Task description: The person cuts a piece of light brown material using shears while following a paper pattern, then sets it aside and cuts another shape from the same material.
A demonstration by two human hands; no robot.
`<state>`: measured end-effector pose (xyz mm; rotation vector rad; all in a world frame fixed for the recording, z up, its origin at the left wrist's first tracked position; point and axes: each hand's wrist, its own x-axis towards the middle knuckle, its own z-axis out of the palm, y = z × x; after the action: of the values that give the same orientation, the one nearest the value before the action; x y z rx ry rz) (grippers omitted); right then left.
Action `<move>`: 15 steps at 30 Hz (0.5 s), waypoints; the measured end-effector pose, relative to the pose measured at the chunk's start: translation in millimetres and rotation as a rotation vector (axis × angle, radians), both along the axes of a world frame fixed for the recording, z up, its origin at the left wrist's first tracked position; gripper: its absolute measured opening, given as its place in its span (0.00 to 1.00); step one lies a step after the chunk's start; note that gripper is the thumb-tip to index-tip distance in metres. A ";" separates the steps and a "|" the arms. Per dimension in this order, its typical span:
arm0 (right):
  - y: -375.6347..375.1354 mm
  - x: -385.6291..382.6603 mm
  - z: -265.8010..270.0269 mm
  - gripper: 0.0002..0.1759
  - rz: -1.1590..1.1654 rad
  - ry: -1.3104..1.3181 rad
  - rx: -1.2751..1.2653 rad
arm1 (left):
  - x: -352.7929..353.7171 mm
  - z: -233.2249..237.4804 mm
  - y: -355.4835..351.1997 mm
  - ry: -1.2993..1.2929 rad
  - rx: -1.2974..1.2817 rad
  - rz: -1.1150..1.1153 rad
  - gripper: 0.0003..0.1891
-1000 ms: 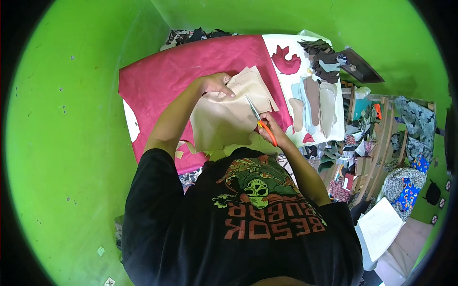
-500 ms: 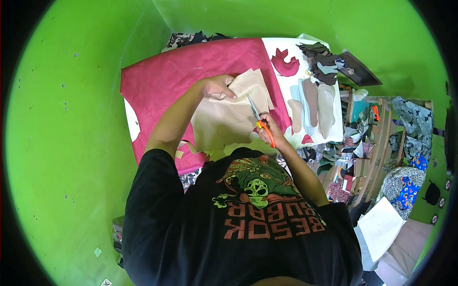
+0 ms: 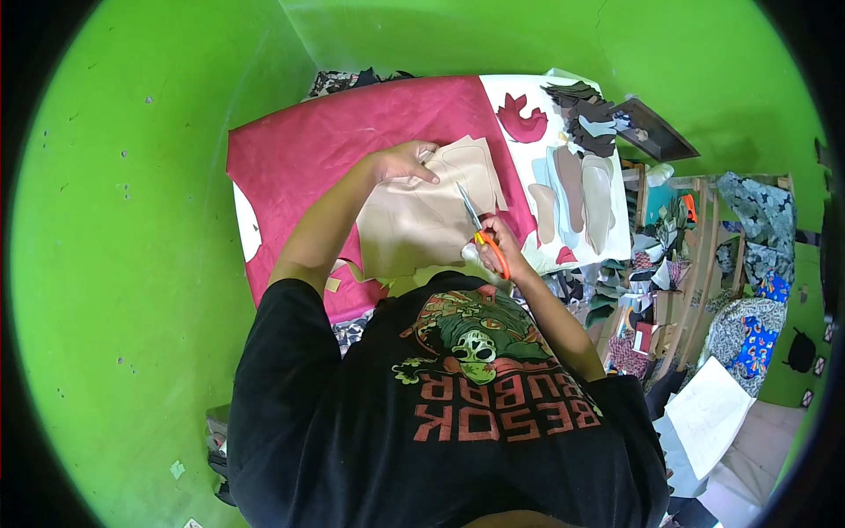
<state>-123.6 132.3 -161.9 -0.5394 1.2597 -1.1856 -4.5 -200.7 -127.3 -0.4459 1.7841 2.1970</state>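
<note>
My left hand (image 3: 407, 163) is closed on the upper left part of a beige sheet (image 3: 409, 224), thumb on top. Thin outlines are drawn on the sheet. Orange-handled scissors (image 3: 491, 251) are in my right hand (image 3: 502, 242), at the sheet's right side. Their blades point up and to the left over the beige material, close to its right edge. Beneath the sheet lies a large dark red sheet (image 3: 308, 150) on a white table (image 3: 519, 158).
Right of the red sheet are long grey and brown cut pieces (image 3: 570, 187), a red cutout (image 3: 521, 121) and a dark stack (image 3: 591, 119). A dark tray (image 3: 660, 130) sits at the table's corner. Shelves with fabric scraps (image 3: 647, 273) stand further right.
The view has shifted slightly. Both hands keep nearly the same places on the beige sheet and the scissors, and the sheet's upper edge sits a little lower in view.
</note>
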 end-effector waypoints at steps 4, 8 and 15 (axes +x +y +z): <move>1.1 8.9 0.5 0.23 -0.001 0.062 -0.105 | 0.7 -1.5 5.2 0.014 -0.043 -0.029 0.36; 2.9 10.4 2.1 0.25 -0.012 0.084 -0.070 | 0.9 0.1 9.5 0.043 -0.040 -0.031 0.36; 21.8 17.2 -5.1 0.26 -0.038 0.082 -0.075 | 2.8 7.6 18.1 0.032 -0.097 -0.072 0.37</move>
<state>-106.4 154.1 -167.1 -0.6275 1.3042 -1.2571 -1.7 -182.6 -119.7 -0.3628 1.8998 2.0874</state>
